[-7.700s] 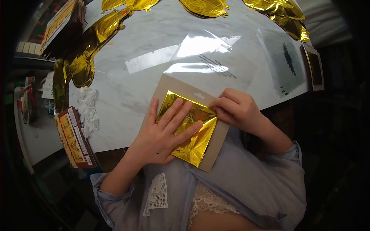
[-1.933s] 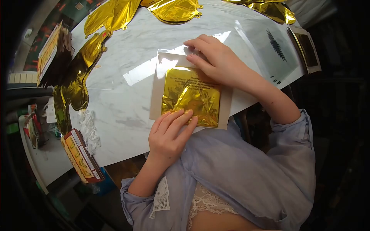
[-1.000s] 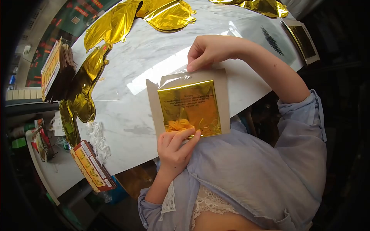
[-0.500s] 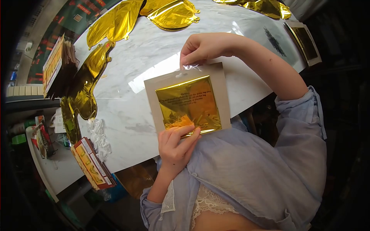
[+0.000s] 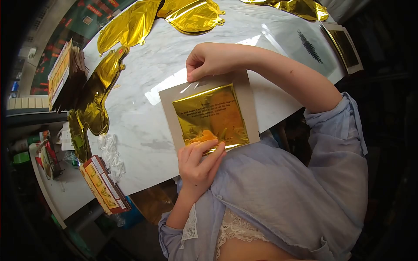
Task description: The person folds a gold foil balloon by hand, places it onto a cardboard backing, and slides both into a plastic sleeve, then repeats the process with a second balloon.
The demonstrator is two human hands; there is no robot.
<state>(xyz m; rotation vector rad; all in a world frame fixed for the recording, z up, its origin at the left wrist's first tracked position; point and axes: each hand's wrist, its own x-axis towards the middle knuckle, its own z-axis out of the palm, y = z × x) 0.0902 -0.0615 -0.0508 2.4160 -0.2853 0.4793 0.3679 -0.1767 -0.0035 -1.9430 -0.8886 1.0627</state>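
Observation:
A clear plastic bag with printed warning text holds a grey card [image 5: 170, 108] and a folded square of shiny gold foil [image 5: 193, 108]; the foil shows orange reflections. My left hand [image 5: 198, 167] grips the bag's lower edge, fingers lying over the front and the thumb out of sight. At the upper left edge, my right hand [image 5: 200, 65] pinches the clear plastic between thumb and fingers. The package is tilted slightly, held in front of my body at the table's near edge.
Gold foil balloons [image 5: 128, 26] lie along the far and left edges of the marbled table [image 5: 143, 126]. At left are a stack of printed cards [image 5: 67, 76], a second bundle [image 5: 104, 185] and white ribbon [image 5: 111, 156]. Another card package [image 5: 344, 48] lies beside a clear bag [image 5: 300, 48] at right.
My right hand has moved left along the top of the bag, from near its middle to the upper left corner. My left hand has barely moved, and the package has tilted slightly.

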